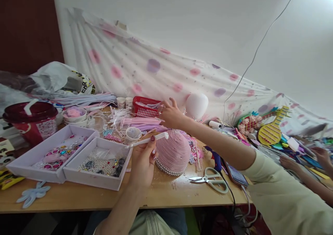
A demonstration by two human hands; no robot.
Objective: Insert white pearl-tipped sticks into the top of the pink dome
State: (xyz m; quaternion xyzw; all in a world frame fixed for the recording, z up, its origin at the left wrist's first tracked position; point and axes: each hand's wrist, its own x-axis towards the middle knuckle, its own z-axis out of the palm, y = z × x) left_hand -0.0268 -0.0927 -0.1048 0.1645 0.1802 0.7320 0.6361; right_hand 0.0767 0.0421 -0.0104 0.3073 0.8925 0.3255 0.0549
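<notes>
My left hand (142, 164) is closed around a slim white strip (162, 136), which sticks out past the fingers on both sides; what it is made of is hard to make out. Just right of that hand stands a pink dome (173, 152), wrapped in rows of pink cord with a band of pearl beads along its bottom edge. Reaching over behind the dome, my right hand (171, 114) has its fingers spread and curved beside a red basket (137, 106). I see nothing held in it. Bundles of pink and purple fuzzy stems (143, 123) lie below the basket.
White boxes of gems (23, 158) and beads (96, 183) stand at left, near a red lidded cup (31, 120). Scissors (214, 180), a blue glue gun (217, 158) and a phone (235, 174) lie at right. A white foam form (197, 105) stands behind. Another person's hands (291, 164) are at far right.
</notes>
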